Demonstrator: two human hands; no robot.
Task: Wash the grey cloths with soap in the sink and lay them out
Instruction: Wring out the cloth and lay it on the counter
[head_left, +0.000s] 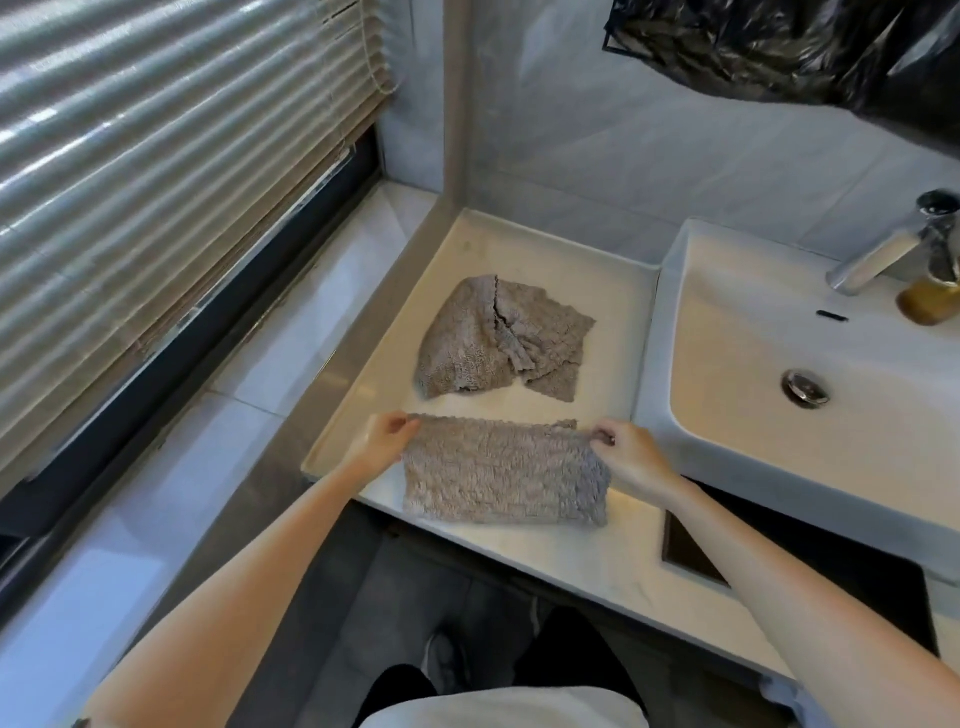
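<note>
Countertop (571, 561): two grey cloths (498, 338) (504, 478) (two hands (382, 441) (631, 457))

Held spread over the near part of the white counter (571, 551), pinched at its two far corners by left hand (387, 441) and right hand (628, 457): near grey cloth (504, 478), nubbly, rectangular. Just beyond, lying rumpled and partly folded over itself on the same counter: second grey cloth (488, 348), left of the white sink (658, 374), apart from it.
</note>
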